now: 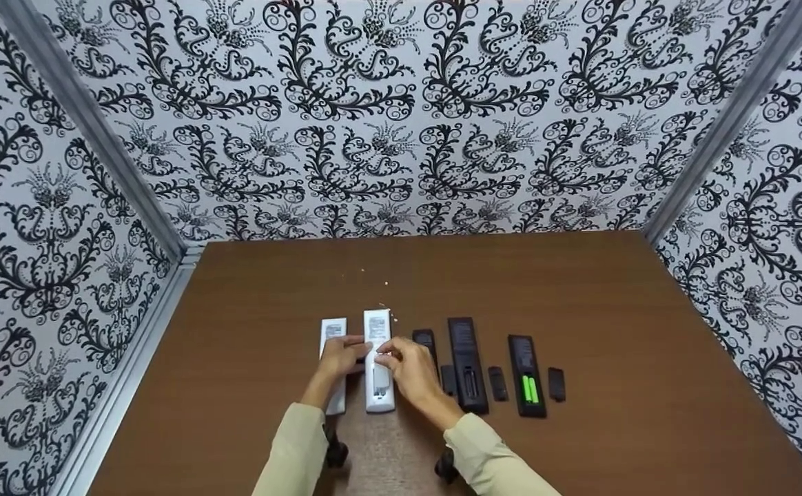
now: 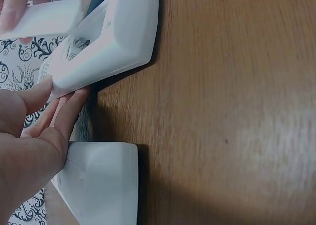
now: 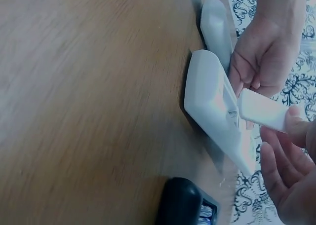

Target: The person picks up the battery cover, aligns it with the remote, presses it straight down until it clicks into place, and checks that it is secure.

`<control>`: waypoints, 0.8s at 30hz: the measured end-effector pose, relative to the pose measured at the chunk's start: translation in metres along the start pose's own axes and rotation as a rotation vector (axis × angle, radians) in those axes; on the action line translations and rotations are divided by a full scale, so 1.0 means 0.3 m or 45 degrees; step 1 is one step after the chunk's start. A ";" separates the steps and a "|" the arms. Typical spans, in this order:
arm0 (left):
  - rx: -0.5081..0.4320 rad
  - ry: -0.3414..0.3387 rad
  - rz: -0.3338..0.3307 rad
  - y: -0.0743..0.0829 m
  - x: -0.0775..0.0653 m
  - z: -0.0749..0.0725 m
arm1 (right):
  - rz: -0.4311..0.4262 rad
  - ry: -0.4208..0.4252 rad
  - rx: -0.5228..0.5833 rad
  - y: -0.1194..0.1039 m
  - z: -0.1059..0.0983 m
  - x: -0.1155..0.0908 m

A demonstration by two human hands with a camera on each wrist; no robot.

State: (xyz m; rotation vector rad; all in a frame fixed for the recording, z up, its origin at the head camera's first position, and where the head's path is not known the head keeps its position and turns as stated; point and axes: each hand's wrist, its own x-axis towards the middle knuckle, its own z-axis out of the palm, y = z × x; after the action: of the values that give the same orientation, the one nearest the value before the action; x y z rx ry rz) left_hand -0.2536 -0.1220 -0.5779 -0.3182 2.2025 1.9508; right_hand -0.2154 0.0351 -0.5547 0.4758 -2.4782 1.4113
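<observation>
A white remote control (image 1: 377, 331) lies back up on the table, its battery compartment (image 3: 232, 111) uncovered. My left hand (image 1: 340, 358) holds its left edge, with the thumb (image 2: 42, 94) on the side and the fingers lower down. A white battery cover (image 3: 264, 109) is pinched between the thumb and fingers of my right hand (image 1: 411, 368). The cover is tilted above the compartment; its far end is near the opening. Under my left forearm lies a second white remote control (image 1: 333, 327), partly hidden.
To the right lie a small black remote (image 1: 425, 337), a longer black remote (image 1: 465, 344) with an open compartment, and another black remote (image 1: 525, 348) holding green batteries (image 1: 530, 389). Black battery covers (image 1: 497, 383) lie beside them. Patterned walls (image 1: 387, 138) enclose the table (image 1: 270, 275).
</observation>
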 end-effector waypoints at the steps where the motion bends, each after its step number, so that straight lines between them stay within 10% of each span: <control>1: 0.002 -0.004 0.000 0.001 -0.001 0.000 | 0.026 0.002 0.008 0.001 0.001 0.001; 24: -0.053 -0.009 -0.010 -0.007 0.005 -0.007 | 0.263 -0.048 0.107 0.029 0.036 0.000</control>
State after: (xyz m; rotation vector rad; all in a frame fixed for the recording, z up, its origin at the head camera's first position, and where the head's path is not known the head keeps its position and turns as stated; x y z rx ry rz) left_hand -0.2545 -0.1243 -0.5801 -0.3245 2.1553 1.9928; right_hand -0.2195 0.0301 -0.5669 0.2706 -2.5679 1.6024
